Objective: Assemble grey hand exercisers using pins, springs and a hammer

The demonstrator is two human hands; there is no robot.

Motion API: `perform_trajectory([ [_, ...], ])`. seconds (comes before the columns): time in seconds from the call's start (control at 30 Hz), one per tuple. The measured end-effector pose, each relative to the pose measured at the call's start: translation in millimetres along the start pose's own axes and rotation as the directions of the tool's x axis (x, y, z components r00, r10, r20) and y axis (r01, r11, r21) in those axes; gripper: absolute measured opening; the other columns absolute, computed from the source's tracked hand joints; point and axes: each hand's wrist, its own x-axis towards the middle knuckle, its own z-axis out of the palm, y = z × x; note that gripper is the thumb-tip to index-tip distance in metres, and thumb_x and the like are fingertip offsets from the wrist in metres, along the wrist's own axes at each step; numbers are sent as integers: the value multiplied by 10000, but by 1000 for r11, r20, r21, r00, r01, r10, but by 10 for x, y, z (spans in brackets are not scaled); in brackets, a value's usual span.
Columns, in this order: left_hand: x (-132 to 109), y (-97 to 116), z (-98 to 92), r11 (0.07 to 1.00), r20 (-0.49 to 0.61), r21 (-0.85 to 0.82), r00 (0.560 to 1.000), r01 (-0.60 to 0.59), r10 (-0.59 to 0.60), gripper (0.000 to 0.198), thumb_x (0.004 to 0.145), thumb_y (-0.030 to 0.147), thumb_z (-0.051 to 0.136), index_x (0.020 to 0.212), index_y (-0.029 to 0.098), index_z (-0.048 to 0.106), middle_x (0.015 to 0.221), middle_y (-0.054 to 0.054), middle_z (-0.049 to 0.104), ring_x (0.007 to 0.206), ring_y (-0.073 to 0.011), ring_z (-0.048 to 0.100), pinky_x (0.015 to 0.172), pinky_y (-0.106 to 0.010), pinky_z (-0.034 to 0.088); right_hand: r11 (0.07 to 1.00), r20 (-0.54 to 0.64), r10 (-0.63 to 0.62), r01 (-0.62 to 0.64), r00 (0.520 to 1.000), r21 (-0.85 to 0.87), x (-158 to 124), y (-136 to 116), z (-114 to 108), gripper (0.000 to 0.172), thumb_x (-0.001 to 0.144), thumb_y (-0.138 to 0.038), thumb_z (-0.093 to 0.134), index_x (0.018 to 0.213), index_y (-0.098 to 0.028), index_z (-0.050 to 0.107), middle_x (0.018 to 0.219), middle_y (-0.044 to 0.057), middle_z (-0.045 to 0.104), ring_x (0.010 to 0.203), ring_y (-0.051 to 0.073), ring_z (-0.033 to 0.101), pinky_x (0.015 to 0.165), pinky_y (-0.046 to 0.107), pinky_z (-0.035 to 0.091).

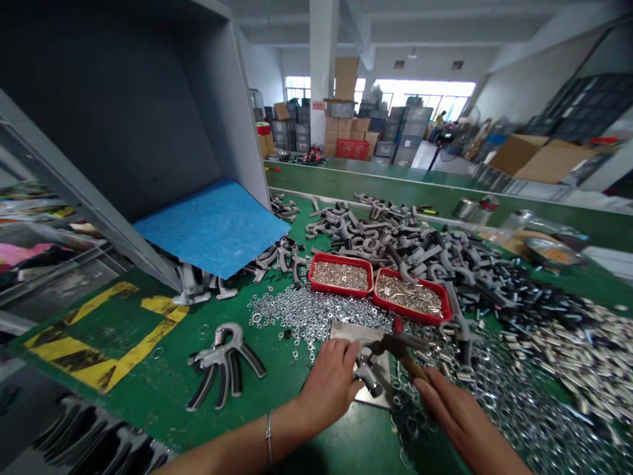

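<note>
Head view: blurred by motion around the right hand (pixel 455 412), fingers wrapped tight on a hammer (pixel 403 353). Half hidden under the left hand (pixel 329 382), fingers clamped on a grey grip part (pixel 370 377). Grey, curved, lying on a metal plate (pixel 346 330) just beyond the fingertips.

Window glare, edges prob. warped

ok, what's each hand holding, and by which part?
Right hand grips a hammer low on its wooden handle. Left hand holds a grey gripper part on the metal plate, fingers at its left end.
</note>
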Motion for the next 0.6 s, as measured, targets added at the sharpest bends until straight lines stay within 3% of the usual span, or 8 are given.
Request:
perform_trajectory([
  [0.1,-36,-38,96,996,-59,-39,995,78,-80,879,826,349,655,1516,130,155,1367,-182,476,1248,-345,435,1105,-521,323,996,33,9,-6,999,-91,63,-154,61,319,961,-507,353,1031,-276,562,934,100,726,808,298,690,731,393,493],
  [0.17,-45,-42,123,994,-64,-46,993,98,-101,941,817,334,659,1529,115,85,1369,-195,478,1238,-352,447,1098,-531,327,992,88,16,-6,996,-123,117,-187,95,329,943,-516,387,938,-252,582,865,102,727,781,310,691,724,408,494],
  [0.27,-8,-33,68,995,-50,-64,995,80,-83,920,787,309,671,1519,115,150,1328,-194,521,1204,-359,482,1079,-538,344,992,122,24,-39,992,123,109,-91,82,388,945,-573,365,908,-258,588,827,50,710,702,240,671,669,352,516],
  [0.33,51,-38,-26,987,-31,-134,996,84,-89,860,773,316,673,1491,125,242,1281,-185,565,1174,-353,518,1054,-517,379,925,152,151,-194,977,328,42,71,15,447,927,-648,338,938,-273,581,740,5,674,488,175,575,473,295,478],
  [0.4,125,-66,-142,936,62,-313,987,159,-147,767,805,374,643,1455,143,307,1155,-150,644,1060,-311,604,954,-453,473,843,159,308,-347,938,410,-20,298,-106,491,900,-700,325,1009,-287,569,655,-23,627,356,147,456,334,271,380],
  [0.5,219,-156,-291,816,171,-513,963,267,-208,696,848,444,602,1430,176,330,1095,-109,677,950,-249,657,842,-373,526,922,-11,342,-333,940,198,8,632,-348,480,891,-666,362,978,-263,608,652,21,635,450,206,560,420,328,464],
  [0.57,242,-229,-341,860,80,-456,973,228,-216,616,839,373,625,1381,183,403,1225,-125,622,1101,-262,596,953,-401,476,973,-219,155,-187,963,-136,138,732,-464,426,898,-574,398,901,-228,645,753,94,668,657,280,644,629,419,529],
  [0.6,238,-263,-348,901,23,-387,979,197,-204,528,836,318,627,1321,184,469,1258,-124,598,1163,-268,550,1010,-422,433,950,-280,35,-118,959,-288,234,725,-480,390,904,-517,412,886,-214,656,821,123,676,760,302,652,733,447,519],
])
